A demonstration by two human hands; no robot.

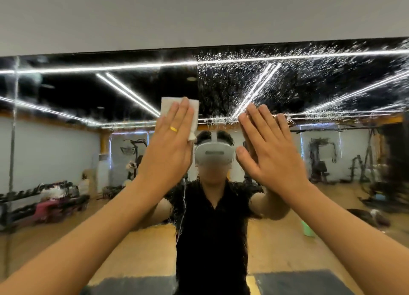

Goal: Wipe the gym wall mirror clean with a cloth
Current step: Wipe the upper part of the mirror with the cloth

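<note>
Mid-wipe, upper band of mirror. Pressing cloth flat to glass under left hand, fingers straight, not clenched. Bracing just beside with right hand, open palm, empty. Left to clear: thick droplets above and right. Next, probably: moving right hand aside, sweeping cloth rightward through droplets with even pressure.

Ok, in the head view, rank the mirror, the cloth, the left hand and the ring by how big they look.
1. mirror, largest by far
2. left hand
3. cloth, though the hand covers part of it
4. ring, smallest
</note>
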